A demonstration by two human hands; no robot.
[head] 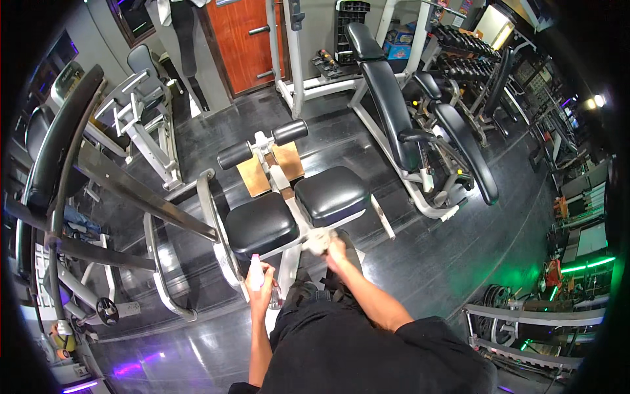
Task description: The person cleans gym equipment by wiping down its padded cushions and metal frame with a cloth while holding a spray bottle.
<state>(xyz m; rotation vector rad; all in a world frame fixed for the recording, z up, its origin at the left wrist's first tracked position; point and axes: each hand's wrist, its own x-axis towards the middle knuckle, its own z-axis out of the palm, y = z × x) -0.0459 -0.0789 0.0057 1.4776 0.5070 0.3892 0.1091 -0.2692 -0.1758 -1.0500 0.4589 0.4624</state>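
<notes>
My left hand (261, 281) is closed around a spray bottle (256, 272) with a pink and white top, just below the near edge of the left black pad (262, 224). A pale, crumpled cloth (319, 241) is in my right hand (335, 250), against the metal frame of the bench where its bars meet, below the right black pad (332, 194). Farther along the same frame, two black foam rollers (290, 131) stick out on either side of a metal post. Part of the bottle is hidden by my fingers.
Black padded benches (389, 113) stand to the right, with a dumbbell rack (462, 66) behind. A machine's thick metal bars (147, 189) reach in from the left. A weight machine (147, 123) stands at the upper left, and a metal rack (531, 315) at the lower right.
</notes>
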